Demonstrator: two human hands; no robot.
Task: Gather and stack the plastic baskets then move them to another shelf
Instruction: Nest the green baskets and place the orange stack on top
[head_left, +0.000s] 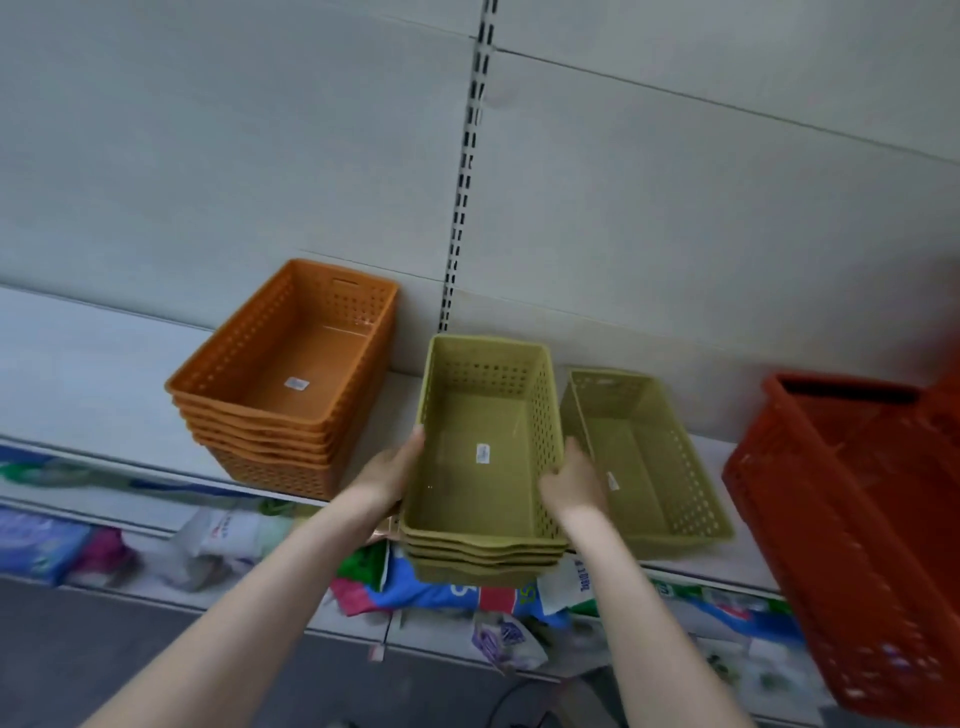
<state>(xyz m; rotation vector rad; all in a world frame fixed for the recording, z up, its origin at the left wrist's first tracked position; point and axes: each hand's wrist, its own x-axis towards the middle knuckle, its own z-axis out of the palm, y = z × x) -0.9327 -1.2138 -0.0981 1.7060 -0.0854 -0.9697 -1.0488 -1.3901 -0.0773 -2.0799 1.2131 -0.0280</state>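
Note:
A stack of several olive-green plastic baskets (483, 551) juts out over the front edge of the white shelf (93, 384). My left hand (389, 470) grips the stack's left wall and my right hand (571, 486) grips its right wall. A single green basket (670, 499) lies on the shelf just to the right, close to my right hand. To the left stands a stack of several orange baskets (275, 415), apart from my hands.
A large red-orange basket (857, 519) fills the right edge, near the camera. The shelf's grey back panel has a slotted upright (465, 171). Below, a lower shelf (343, 634) holds packaged goods in bags.

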